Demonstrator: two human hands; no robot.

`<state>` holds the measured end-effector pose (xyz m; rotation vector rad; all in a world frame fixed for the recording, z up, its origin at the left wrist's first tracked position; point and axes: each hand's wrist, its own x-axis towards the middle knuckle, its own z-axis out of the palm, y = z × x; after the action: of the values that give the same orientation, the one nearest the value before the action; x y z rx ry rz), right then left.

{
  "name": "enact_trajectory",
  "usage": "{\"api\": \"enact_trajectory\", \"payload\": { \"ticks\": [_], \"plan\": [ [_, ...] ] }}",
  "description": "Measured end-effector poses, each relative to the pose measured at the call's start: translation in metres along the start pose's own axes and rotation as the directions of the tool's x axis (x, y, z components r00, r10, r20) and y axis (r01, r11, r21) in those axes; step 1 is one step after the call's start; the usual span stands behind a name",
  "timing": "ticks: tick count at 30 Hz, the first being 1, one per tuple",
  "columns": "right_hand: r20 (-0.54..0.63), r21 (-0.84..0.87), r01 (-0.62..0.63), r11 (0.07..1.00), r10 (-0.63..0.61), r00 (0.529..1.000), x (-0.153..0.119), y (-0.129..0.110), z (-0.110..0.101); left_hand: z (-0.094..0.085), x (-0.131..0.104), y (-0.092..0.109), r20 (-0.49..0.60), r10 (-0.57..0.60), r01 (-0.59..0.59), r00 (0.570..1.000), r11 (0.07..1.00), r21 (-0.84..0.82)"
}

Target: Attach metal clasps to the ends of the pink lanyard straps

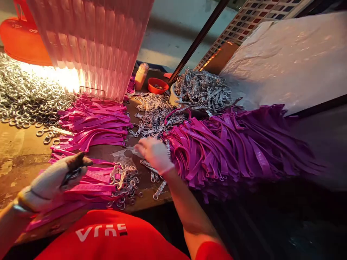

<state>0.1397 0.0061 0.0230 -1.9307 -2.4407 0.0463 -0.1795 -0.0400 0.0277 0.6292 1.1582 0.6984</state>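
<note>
My left hand (58,178), in a pale glove with dark fingertips, is closed above the left part of a pile of pink straps (94,187) with metal links at their ends. Something dark and metallic shows among its fingers, too unclear to name. My right hand (154,151), in a white glove, is over the table between the strap piles, just below a heap of metal links (159,117). Motion blurs its fingers, and whether they hold anything cannot be seen. Loose link pieces (151,169) lie under and beside its wrist.
Metal rings (27,97) are heaped at left under an orange lamp (24,41). More pink straps (100,122) lie behind my left hand, and a large purple strap pile (233,144) spreads right. A red bowl (157,86), a bottle (141,76) and a heaped container of links (203,92) stand behind.
</note>
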Motion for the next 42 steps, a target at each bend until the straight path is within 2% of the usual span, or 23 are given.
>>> {"api": "enact_trajectory", "payload": {
  "ticks": [2, 3, 6, 8, 11, 14, 17, 19, 21, 24, 27, 32, 35, 37, 39, 42],
  "plan": [
    [0.02, -0.167, -0.238, 0.957, 0.245, 0.969, 0.028, 0.028, 0.012, 0.02, 0.013, -0.011, 0.079, -0.066, 0.078, 0.995, 0.983, -0.167],
    [0.031, -0.193, -0.267, 0.944, 0.278, 0.96, 0.038, 0.039, 0.02, 0.028, 0.019, -0.013, 0.125, -0.104, 0.129, 0.987, 0.969, -0.212],
    [0.072, -0.208, -0.275, 0.939, 0.295, 0.953, 0.054, 0.056, 0.038, 0.041, 0.029, -0.015, 0.218, -0.146, 0.203, 0.965, 0.942, -0.267],
    [0.083, -0.191, -0.278, 0.941, 0.298, 0.951, 0.054, 0.06, 0.044, 0.044, 0.029, -0.016, 0.229, -0.12, 0.181, 0.966, 0.946, -0.268],
    [0.065, -0.141, -0.301, 0.943, 0.312, 0.948, 0.049, 0.061, 0.043, 0.044, 0.023, -0.021, 0.208, -0.09, 0.139, 0.974, 0.961, -0.238],
    [0.009, -0.079, -0.305, 0.949, 0.307, 0.952, 0.038, 0.051, 0.038, 0.044, 0.016, -0.027, 0.197, -0.07, 0.108, 0.978, 0.976, -0.19],
    [-0.025, 0.186, -0.202, 0.962, 0.21, 0.977, 0.016, 0.022, 0.035, 0.047, 0.014, -0.035, 0.174, -0.003, 0.031, 0.985, 0.987, -0.156],
    [-0.082, 0.432, -0.039, 0.901, 0.082, 0.993, -0.002, -0.005, 0.034, 0.049, 0.014, -0.038, 0.14, 0.009, 0.014, 0.99, 0.986, -0.165],
    [-0.181, 0.554, 0.154, 0.818, -0.062, 0.982, -0.021, -0.033, 0.032, 0.052, 0.013, -0.039, 0.129, -0.022, 0.048, 0.991, 0.979, -0.197],
    [-0.305, 0.506, 0.361, 0.784, -0.23, 0.924, -0.04, -0.063, 0.028, 0.055, 0.008, -0.036, 0.17, -0.089, 0.127, 0.982, 0.965, -0.229],
    [-0.297, 0.292, 0.468, 0.834, -0.386, 0.873, -0.048, -0.075, 0.021, 0.057, 0.0, -0.035, 0.2, -0.114, 0.154, 0.973, 0.968, -0.197],
    [-0.225, -0.027, 0.577, 0.816, -0.567, 0.792, -0.048, -0.079, 0.013, 0.057, -0.006, -0.043, 0.189, 0.005, 0.009, 0.982, 0.997, -0.073],
    [-0.217, -0.082, 0.587, 0.806, -0.589, 0.778, -0.051, -0.078, 0.012, 0.055, -0.008, -0.044, 0.244, 0.062, -0.071, 0.968, 0.997, 0.032],
    [-0.215, 0.0, 0.564, 0.826, -0.551, 0.807, -0.053, -0.077, 0.01, 0.054, -0.01, -0.041, 0.209, 0.125, -0.15, 0.97, 0.983, 0.107],
    [-0.183, 0.187, 0.528, 0.828, -0.499, 0.847, -0.054, -0.075, 0.006, 0.056, -0.015, -0.036, 0.144, 0.218, -0.245, 0.965, 0.947, 0.206],
    [-0.087, 0.489, 0.456, 0.744, -0.478, 0.874, -0.053, -0.073, 0.001, 0.059, -0.021, -0.031, 0.179, 0.274, -0.321, 0.945, 0.883, 0.342]
  ]
}}
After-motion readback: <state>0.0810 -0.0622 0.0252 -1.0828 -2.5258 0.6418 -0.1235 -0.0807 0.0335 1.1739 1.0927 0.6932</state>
